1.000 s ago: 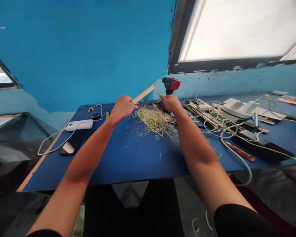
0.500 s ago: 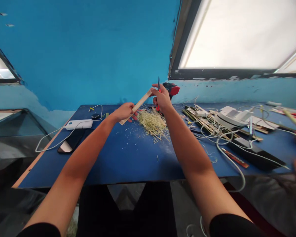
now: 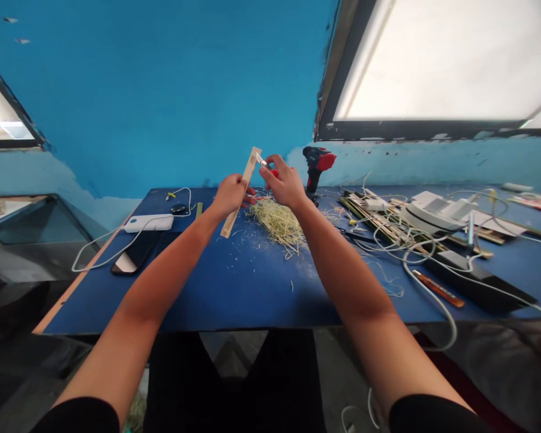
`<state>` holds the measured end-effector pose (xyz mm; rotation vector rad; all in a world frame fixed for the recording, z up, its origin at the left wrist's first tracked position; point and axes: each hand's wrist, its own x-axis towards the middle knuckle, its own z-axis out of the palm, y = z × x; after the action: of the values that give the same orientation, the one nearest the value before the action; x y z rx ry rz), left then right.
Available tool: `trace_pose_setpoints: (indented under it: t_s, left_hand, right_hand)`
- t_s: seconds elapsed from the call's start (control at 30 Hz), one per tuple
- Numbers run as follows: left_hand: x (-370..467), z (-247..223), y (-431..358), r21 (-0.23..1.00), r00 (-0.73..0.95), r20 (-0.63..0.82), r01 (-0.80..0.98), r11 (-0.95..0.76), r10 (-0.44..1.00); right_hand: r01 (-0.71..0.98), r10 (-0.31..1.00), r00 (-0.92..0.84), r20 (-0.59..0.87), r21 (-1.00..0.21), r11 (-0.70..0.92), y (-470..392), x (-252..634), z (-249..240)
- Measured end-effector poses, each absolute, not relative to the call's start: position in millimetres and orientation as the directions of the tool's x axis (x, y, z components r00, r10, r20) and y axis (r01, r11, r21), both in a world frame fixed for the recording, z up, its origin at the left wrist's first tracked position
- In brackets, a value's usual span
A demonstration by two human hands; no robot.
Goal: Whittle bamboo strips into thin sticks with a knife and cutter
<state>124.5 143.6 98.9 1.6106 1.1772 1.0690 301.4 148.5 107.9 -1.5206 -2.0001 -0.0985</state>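
Observation:
Wrapped around the middle of a pale, flat bamboo strip point(image 3: 250, 166), my left hand point(image 3: 231, 193) holds it slanted above the table. My right hand point(image 3: 285, 180) grips a red-handled utility knife point(image 3: 265, 164); its blade lies at the upper end of the strip. Whether the edge is biting into the surface cannot be made out. Below and between both hands lies a heap of thin, curly shavings point(image 3: 277, 224) on the blue table point(image 3: 234, 288).
A red and black cordless drill point(image 3: 314, 165) stands behind my right hand. To the right lie tangled white cables point(image 3: 403, 240), a grey-and-black boat model point(image 3: 439, 210) and an orange-brown cutter point(image 3: 438, 288). On the left are a white power strip point(image 3: 148, 222) and a phone point(image 3: 128, 258).
The strip has swung to a steeper slant. My right hand has let go of the strip's upper end, moved left and turned the knife so its blade meets the strip.

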Motion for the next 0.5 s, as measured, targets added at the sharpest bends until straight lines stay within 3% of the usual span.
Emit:
trace_pose_setpoints:
  t_s: [0.3, 0.5]
  left_hand:
    - [125, 96, 143, 0.83, 0.032, 0.341, 0.46, -0.316, 0.94]
    - [120, 93, 146, 0.7, 0.049, 0.461, 0.594, -0.397, 0.886]
  right_hand:
    - [0.973, 0.847, -0.105, 0.522, -0.121, 0.195, 139, 285, 104]
    - [0.983, 0.843, -0.096, 0.53, -0.082, 0.163, 142, 289, 100]
